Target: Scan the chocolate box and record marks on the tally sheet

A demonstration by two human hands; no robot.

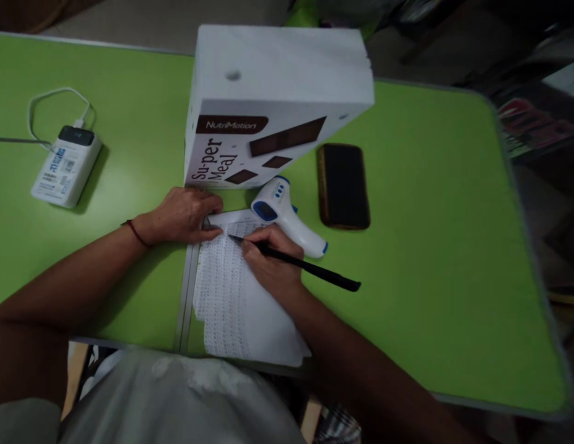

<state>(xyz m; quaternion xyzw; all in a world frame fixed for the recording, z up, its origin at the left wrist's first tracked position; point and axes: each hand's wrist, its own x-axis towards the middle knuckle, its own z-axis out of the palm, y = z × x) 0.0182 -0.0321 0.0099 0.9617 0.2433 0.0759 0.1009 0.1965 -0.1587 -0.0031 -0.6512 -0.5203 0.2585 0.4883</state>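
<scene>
My right hand (274,260) is closed around a black pen (331,275). Its tip touches the upper part of a sheet of paper (268,320), whose left half carries dense rows of small handwriting. At the paper's top left corner rests my left hand (183,216), a dark red cord round its wrist. Thumb and forefinger are apart there, and a small greyish spot shows between them that I cannot make out. A white and blue infrared thermometer (294,228) lies just beyond my right hand, overlapping the paper's top edge.
A tall white box (287,68) printed "NutriMotion" stands behind the paper. Right of it lies a dark phone (344,185) in a brown-edged case. At left, a white power bank (67,169) has a cable plugged in. The green table (435,277) has a metal seam left of the paper.
</scene>
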